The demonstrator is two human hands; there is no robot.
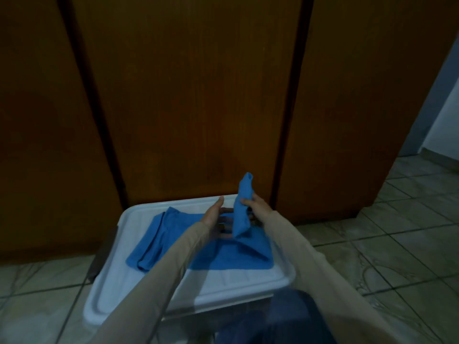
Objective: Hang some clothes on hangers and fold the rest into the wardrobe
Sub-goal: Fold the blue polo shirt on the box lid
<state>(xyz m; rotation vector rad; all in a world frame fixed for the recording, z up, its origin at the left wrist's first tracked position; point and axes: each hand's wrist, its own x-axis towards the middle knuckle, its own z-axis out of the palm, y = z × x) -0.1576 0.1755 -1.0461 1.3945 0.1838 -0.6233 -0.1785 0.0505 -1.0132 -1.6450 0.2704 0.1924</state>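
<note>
A garment (198, 249) lies on a lid (223, 284); wardrobe doors (198, 95) stand behind, seemingly closed.

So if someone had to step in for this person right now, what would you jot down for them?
Right hand grips a raised end of the blue garment; left hand is open beside it, fingers straight.
The garment lies partly folded on the white bin lid, on the floor before the closed wardrobe doors.
Done: first folds.
Left: finish folding, open the wardrobe, put it inside. No hangers in view.
</note>
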